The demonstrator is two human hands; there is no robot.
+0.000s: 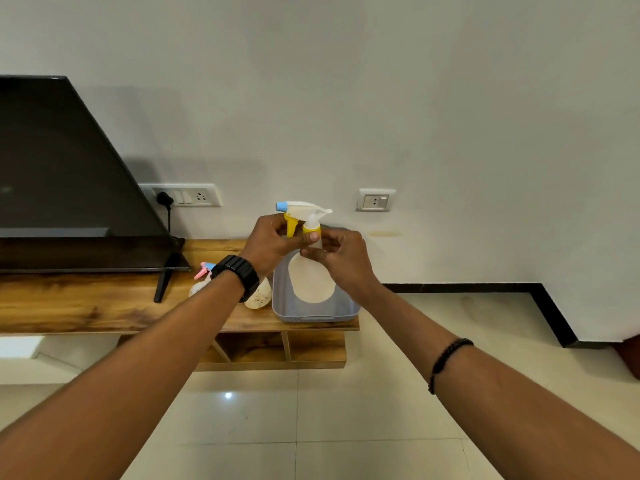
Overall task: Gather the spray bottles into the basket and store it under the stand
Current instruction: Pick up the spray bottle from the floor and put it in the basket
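Wooden stand [104,306] bears television [69,168], basket [311,313]; two bottles [258,296] lie beside.

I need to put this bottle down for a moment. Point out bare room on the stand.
Free: the wooden stand top between the TV leg and the front edge. Crowded: the right end, where two lying bottles sit beside the basket.
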